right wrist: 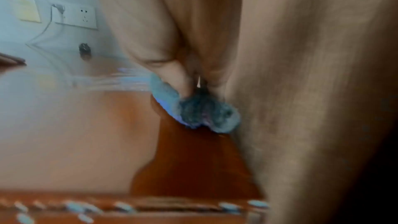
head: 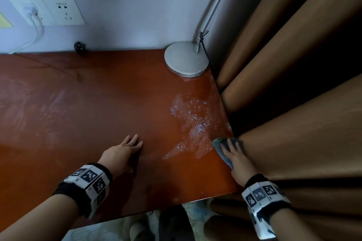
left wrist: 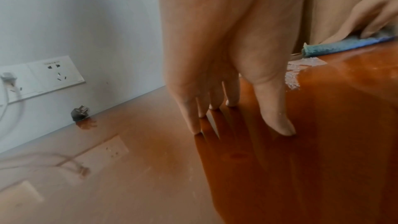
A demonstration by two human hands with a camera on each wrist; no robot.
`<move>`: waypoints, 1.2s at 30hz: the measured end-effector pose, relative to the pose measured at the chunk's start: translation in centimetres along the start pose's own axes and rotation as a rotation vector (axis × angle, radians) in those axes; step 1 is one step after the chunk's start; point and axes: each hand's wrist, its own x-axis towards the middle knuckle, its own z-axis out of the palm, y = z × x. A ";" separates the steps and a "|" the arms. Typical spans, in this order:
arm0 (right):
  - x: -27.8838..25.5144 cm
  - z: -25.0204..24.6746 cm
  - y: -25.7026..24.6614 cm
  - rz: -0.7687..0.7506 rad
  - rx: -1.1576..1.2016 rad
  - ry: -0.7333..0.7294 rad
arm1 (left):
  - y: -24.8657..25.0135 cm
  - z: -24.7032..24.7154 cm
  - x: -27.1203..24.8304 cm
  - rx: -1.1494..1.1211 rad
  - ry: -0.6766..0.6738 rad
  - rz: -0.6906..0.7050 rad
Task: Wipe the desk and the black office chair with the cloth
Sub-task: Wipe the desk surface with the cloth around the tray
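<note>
Pressing down on a blue cloth point(head: 223, 149), the right hand point(head: 238, 157) sits at the desk's point(head: 78, 113) right edge, about four o'clock in the head view, fingers laid straight over the fabric with the cloth showing ahead of and to the left of the fingertips. A wet, glistening patch point(head: 193, 123) spreads toward twelve o'clock from the cloth, reaching toward the round lamp base point(head: 186, 61) at the far corner. The left hand point(head: 122, 154) lies flat on the bare wood at six o'clock, fingers spread and holding nothing. Brown curtains point(head: 293, 84) hang just beside the desk's right edge.

From the left wrist, straight fingertips point(left wrist: 284, 129) touch the glossy desk point(left wrist: 323, 142); the cloth point(left wrist: 336, 47) lies at two o'clock under the other hand point(left wrist: 370, 14). A wall socket point(left wrist: 53, 72) and a loose black plug point(left wrist: 79, 112) sit at nine o'clock.

The right-wrist picture is blurred: the thumb presses into the bunched cloth point(right wrist: 193, 108) at centre, on the desk point(right wrist: 193, 159) beside the curtain point(right wrist: 301, 91).
</note>
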 end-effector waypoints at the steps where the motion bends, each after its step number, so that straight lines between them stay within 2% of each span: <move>1: 0.0 0.1 -1.4 -0.026 0.014 0.016 | 0.0 0.0 -0.1 -0.004 0.004 -0.001; 4: -1.1 2.5 -7.4 -0.368 -0.062 0.069 | 0.2 0.1 -0.1 0.008 0.015 0.006; 5: -2.1 3.2 -9.3 -0.477 -0.088 0.004 | 0.1 0.1 -0.1 0.011 0.015 0.009; 6: -3.0 3.4 -10.9 -0.517 -0.099 -0.084 | 0.1 0.1 0.0 0.010 0.014 0.013; 7: -3.3 3.4 -11.7 -0.521 -0.098 -0.148 | 0.0 0.0 0.0 0.005 0.015 0.016; 10: -0.5 2.2 -10.4 -0.494 -0.122 -0.081 | -0.2 -0.2 0.1 -0.010 0.013 0.019; 14: 3.5 -0.2 -7.1 -0.206 -0.088 -0.026 | 0.0 -0.2 -0.1 -0.026 0.008 0.018; 16: 2.4 0.4 -9.1 -0.290 -0.115 -0.035 | 0.1 -0.2 -0.2 -0.028 0.006 0.018; 19: -0.7 3.0 -12.4 -0.637 -0.127 -0.164 | 0.1 -0.2 -0.1 -0.022 0.008 0.029; 20: -1.2 2.8 -12.8 -0.693 -0.145 -0.182 | 0.1 -0.3 -0.1 -0.021 0.002 0.030; 22: 0.6 1.3 -11.8 -0.687 -0.200 -0.171 | -0.1 -0.4 0.0 -0.021 -0.006 0.031; 24: 3.7 -0.9 -10.0 -0.585 -0.312 -0.130 | 0.0 -0.5 0.0 -0.024 -0.016 0.030; 26: 5.9 -2.3 -9.1 -0.407 -0.238 -0.076 | 0.1 -0.5 0.0 -0.029 -0.024 0.021; 27: 5.9 -1.9 -9.5 -0.367 -0.180 -0.052 | 0.1 -0.5 -0.1 -0.032 -0.025 0.017; 28: 5.2 -1.3 -10.5 -0.390 -0.167 -0.062 | 0.1 -0.6 -0.1 -0.036 -0.029 0.013; 31: 1.0 2.2 -13.3 -0.704 -0.145 -0.204 | 0.1 -1.0 0.2 -0.042 -0.057 0.005; 32: 0.2 2.3 -13.6 -0.762 -0.148 -0.232 | 0.1 -1.4 0.3 -0.038 -0.073 -0.001; 34: 1.5 0.3 -12.7 -0.757 -0.157 -0.234 | 0.3 -2.4 1.0 0.000 -0.104 -0.016; 36: 4.8 -2.8 -10.7 -0.621 -0.188 -0.182 | 0.8 -3.5 1.7 0.034 -0.130 -0.046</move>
